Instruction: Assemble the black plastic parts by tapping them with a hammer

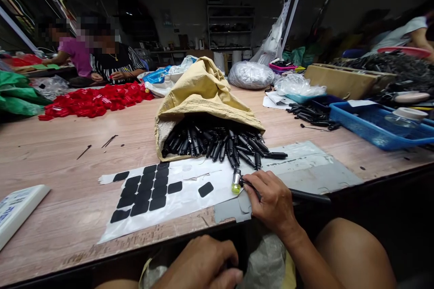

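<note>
In my right hand (271, 198) is a small hammer (310, 196) with a black handle, a metal head and a yellow-green tip. Its head lies at the table's front edge, over a white backing sheet (190, 198) and a grey mat (305, 167). Below the table edge, near my lap, my left hand (206, 262) is loosely bent, thumb and forefinger apart, with nothing visible in it. Just beyond the hammer, many black pen-like parts (217, 144) spill from the mouth of a tan woven sack (206, 90). Black rounded-square stickers (158, 189) cover part of the backing sheet.
Red parts (95, 101) are heaped at the far left, where two people sit. At right stands a blue tray (383, 126) holding a clear jar, near loose black parts (312, 115). A white box (20, 212) lies front left. Plastic bags (251, 74) sit behind.
</note>
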The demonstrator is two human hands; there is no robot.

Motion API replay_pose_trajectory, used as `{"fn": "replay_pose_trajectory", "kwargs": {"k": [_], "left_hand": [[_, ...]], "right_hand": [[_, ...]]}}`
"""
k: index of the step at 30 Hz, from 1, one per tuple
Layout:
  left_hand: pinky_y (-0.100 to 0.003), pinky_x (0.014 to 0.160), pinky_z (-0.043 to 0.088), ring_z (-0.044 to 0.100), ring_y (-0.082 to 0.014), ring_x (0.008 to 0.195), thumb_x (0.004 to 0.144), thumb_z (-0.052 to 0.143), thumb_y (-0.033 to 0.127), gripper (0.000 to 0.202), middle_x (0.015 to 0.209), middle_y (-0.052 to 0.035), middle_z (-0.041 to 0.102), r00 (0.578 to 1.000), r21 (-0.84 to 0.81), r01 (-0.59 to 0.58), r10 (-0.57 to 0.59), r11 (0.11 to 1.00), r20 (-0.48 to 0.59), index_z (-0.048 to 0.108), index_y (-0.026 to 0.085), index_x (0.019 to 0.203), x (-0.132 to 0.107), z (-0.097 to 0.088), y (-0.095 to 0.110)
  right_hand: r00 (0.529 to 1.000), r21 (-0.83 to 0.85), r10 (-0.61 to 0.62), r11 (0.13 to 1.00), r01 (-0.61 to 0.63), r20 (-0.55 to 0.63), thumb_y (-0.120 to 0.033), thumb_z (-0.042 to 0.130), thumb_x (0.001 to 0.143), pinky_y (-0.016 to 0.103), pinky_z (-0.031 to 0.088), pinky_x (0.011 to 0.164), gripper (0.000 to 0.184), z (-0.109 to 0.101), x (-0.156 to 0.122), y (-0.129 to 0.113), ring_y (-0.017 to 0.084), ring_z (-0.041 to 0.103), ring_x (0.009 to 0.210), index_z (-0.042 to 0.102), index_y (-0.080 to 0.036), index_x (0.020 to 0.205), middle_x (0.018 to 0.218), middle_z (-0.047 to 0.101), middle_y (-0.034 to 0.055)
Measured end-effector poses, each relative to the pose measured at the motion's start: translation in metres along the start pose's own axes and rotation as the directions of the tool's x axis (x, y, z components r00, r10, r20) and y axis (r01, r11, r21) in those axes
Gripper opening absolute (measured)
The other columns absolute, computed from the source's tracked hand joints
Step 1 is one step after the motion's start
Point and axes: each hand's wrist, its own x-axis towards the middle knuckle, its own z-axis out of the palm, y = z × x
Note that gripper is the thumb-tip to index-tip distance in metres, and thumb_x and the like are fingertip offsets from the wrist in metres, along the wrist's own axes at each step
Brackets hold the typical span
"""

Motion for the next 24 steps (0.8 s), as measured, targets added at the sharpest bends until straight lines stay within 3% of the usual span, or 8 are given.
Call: {"fn": "replay_pose_trajectory", "kwargs": {"k": [2, 4, 6, 8, 12, 16, 21, 24], "left_hand": [[-0.023, 0.056, 0.036, 0.058, -0.0138, 0.064, 0.094, 0.055, 0.039, 0.021, 0.073, 0.0027, 0.069, 0.996, -0.017, -0.042, 0.041, 0.999, -0.086, 0.072, 0.026, 0.092, 0.014, -0.026, 0.021], [-0.024, 0.059, 0.038, 0.058, -0.0147, 0.065, 0.096, 0.053, 0.039, 0.024, 0.074, 0.0015, 0.069, 0.951, 0.046, -0.068, 0.079, 0.997, -0.298, 0.072, 0.025, 0.09, 0.04, -0.048, 0.032], [-0.026, 0.061, 0.038, 0.059, -0.0166, 0.068, 0.092, 0.058, 0.037, 0.02, 0.077, -0.0005, 0.07, 0.838, 0.16, -0.018, 0.102, 0.987, -0.536, 0.072, 0.023, 0.09, 0.075, -0.064, 0.033], [-0.028, 0.065, 0.04, 0.061, -0.0182, 0.074, 0.09, 0.059, 0.034, 0.018, 0.083, -0.0027, 0.071, 0.757, 0.274, 0.074, 0.125, 0.959, -0.641, 0.072, 0.023, 0.089, 0.11, -0.073, 0.031], [-0.029, 0.069, 0.044, 0.066, -0.0232, 0.085, 0.086, 0.063, 0.038, 0.021, 0.093, -0.0079, 0.072, 0.726, 0.386, 0.303, 0.051, 0.872, -0.686, 0.074, 0.021, 0.089, 0.154, -0.073, 0.028], [-0.034, 0.07, 0.048, 0.07, -0.0301, 0.088, 0.084, 0.062, 0.041, 0.03, 0.097, -0.0144, 0.074, 0.693, 0.379, 0.467, -0.065, 0.799, -0.718, 0.077, 0.017, 0.094, 0.166, -0.068, 0.032], [-0.036, 0.067, 0.046, 0.071, -0.0341, 0.087, 0.081, 0.061, 0.033, 0.026, 0.091, -0.0176, 0.076, 0.682, 0.327, 0.515, -0.148, 0.793, -0.716, 0.078, 0.016, 0.089, 0.17, -0.075, 0.035], [-0.034, 0.066, 0.044, 0.07, -0.0316, 0.086, 0.077, 0.065, 0.033, 0.021, 0.091, -0.0131, 0.076, 0.681, 0.287, 0.471, -0.137, 0.834, -0.719, 0.077, 0.02, 0.088, 0.16, -0.08, 0.033]], "right_hand": [[1.0, 0.001, 0.007, 1.0, -0.007, 0.005, -0.021, 0.056, 0.093, 0.035, 0.043, 0.081, 0.016, -0.001, 0.0, -0.001, 0.021, 0.057, 0.088, 0.068, -0.022, 0.104, 0.092, 0.066, 0.005], [1.0, 0.004, 0.013, 1.0, -0.013, 0.011, -0.021, 0.055, 0.094, 0.035, 0.043, 0.08, 0.016, -0.001, 0.0, -0.002, 0.021, 0.056, 0.088, 0.068, -0.022, 0.104, 0.091, 0.066, 0.0052], [1.0, 0.011, 0.016, 1.0, -0.016, 0.018, -0.02, 0.055, 0.094, 0.035, 0.043, 0.079, 0.017, -0.002, 0.001, -0.002, 0.021, 0.056, 0.088, 0.068, -0.022, 0.104, 0.09, 0.065, 0.0053], [1.0, 0.018, 0.015, 1.0, -0.015, 0.021, -0.019, 0.056, 0.093, 0.035, 0.042, 0.079, 0.017, -0.002, 0.001, -0.001, 0.021, 0.055, 0.088, 0.068, -0.022, 0.104, 0.09, 0.065, 0.0052], [1.0, 0.023, 0.016, 1.0, -0.017, 0.024, -0.018, 0.058, 0.091, 0.035, 0.042, 0.079, 0.016, -0.002, 0.001, -0.001, 0.021, 0.055, 0.088, 0.068, -0.022, 0.103, 0.09, 0.065, 0.0053], [0.999, 0.027, 0.034, 0.999, -0.035, 0.027, -0.019, 0.058, 0.091, 0.035, 0.042, 0.078, 0.016, -0.001, 0.001, -0.001, 0.022, 0.054, 0.087, 0.068, -0.022, 0.103, 0.089, 0.064, 0.0052], [0.999, 0.036, 0.038, 0.999, -0.039, 0.021, -0.019, 0.059, 0.09, 0.035, 0.041, 0.078, 0.015, -0.001, 0.002, 0.0, 0.022, 0.054, 0.087, 0.068, -0.021, 0.102, 0.089, 0.064, 0.0049], [0.999, 0.032, 0.037, 0.999, -0.037, 0.022, -0.019, 0.058, 0.091, 0.035, 0.042, 0.079, 0.016, -0.001, 0.001, 0.0, 0.022, 0.054, 0.088, 0.068, -0.021, 0.103, 0.09, 0.065, 0.0051]]}}
